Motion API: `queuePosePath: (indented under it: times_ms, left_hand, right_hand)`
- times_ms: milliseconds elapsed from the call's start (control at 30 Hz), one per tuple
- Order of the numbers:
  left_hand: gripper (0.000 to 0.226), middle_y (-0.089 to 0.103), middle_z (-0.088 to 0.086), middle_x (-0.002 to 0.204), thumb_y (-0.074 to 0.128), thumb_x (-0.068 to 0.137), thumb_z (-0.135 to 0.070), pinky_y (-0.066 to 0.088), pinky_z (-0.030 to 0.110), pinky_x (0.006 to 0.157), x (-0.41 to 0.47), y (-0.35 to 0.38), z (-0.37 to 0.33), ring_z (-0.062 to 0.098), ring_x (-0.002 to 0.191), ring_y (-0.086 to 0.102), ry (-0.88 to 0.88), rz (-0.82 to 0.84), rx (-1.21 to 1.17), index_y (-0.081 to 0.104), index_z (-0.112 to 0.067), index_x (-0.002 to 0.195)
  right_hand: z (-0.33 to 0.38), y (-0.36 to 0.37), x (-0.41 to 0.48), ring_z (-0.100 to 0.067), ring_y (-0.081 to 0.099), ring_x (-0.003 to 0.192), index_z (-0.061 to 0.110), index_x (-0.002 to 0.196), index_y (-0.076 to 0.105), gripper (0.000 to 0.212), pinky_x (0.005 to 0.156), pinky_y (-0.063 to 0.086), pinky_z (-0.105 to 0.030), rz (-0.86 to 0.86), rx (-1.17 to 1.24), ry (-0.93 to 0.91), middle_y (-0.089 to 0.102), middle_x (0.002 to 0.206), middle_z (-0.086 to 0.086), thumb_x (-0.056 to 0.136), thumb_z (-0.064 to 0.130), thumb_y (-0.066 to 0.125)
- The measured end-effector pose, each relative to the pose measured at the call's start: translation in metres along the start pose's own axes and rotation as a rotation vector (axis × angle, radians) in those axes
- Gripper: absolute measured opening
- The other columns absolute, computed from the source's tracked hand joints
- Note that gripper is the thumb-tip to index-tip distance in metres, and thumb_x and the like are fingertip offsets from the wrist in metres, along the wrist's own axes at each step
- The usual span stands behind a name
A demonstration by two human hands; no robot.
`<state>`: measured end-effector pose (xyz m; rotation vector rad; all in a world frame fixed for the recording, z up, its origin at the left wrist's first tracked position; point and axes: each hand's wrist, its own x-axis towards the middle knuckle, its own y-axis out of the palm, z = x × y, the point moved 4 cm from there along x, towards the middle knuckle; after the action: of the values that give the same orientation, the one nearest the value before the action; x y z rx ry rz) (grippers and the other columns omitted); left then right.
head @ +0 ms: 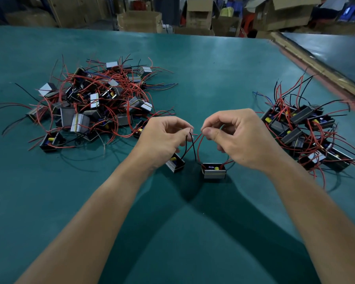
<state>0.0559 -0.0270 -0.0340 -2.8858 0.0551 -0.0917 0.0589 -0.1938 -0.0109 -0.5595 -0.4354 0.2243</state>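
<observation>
My L hand point(164, 138) pinches black leads point(193, 148), R hand point(236, 138) pinches red lead point(199, 144), both above two wired modules point(213, 172) on green tbl point(213, 78).

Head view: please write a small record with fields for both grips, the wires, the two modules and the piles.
left grip: pinches black wires
right grip: pinches red wires
left module: below left grip, wired
right module: below right grip, wired
left pile: modules tangled in wires
right pile: modules packed closer together
table: green
</observation>
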Motion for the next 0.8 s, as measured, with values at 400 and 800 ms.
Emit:
queuePosePath:
  times_ms: [400,800]
  left_hand:
    - [0.009,0.07,-0.001,0.066,0.07,0.087,-0.01,0.043,0.018,0.044,-0.004,0.0047,-0.0025,0.014,0.056,0.057,-0.006,0.126,-0.003,0.072,-0.011,0.079]
    - [0.011,0.072,-0.005,0.064,0.07,0.088,-0.01,0.047,0.021,0.046,-0.0038,0.002,-0.0049,0.007,0.052,0.06,0.094,0.057,-0.005,0.075,-0.015,0.08]
  right_hand:
    - [-0.0046,0.0023,0.0022,-0.006,0.055,0.045,0.021,0.081,0.073,0.016,0.049,0.046,-0.017,-0.019,0.084,0.069,0.069,0.064,0.008,0.091,0.009,0.069]
    - [-0.0014,0.0005,0.0024,-0.005,0.058,0.047,0.019,0.078,0.075,0.019,0.05,0.052,-0.02,-0.133,0.224,0.056,0.068,0.056,0.004,0.085,0.001,0.074]
